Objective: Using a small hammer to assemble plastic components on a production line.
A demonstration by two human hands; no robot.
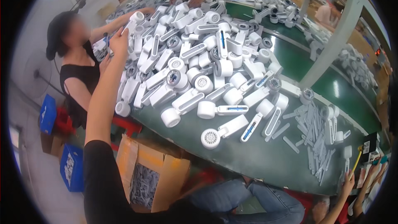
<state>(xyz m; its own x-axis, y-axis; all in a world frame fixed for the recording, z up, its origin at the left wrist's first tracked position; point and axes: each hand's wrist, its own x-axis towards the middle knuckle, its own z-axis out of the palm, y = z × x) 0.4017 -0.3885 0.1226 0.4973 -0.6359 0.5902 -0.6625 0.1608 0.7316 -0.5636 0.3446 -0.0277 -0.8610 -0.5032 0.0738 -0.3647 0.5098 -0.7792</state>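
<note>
My left arm stretches to the far left of the pile, its hand (119, 41) closed round the handle end of a white handheld fan (136, 18). Its round head points up and away from me. Beside and beyond this hand lies a heap of similar white fans (182, 54), some with round grilles and some with slotted handles. A few slots show a blue strip inside. Nearest to me, one fan with its grille up (210, 138) rests on the green table (186, 141). My right hand is not in view.
Grey flat strips (317, 141) are heaped at the table's right. A carton of grey parts (145, 184) and a blue bin (71, 168) stand below left. One person sits left; another person's hands (199, 0) reach in from the far side. A co-worker's hand (347, 182) is lower right.
</note>
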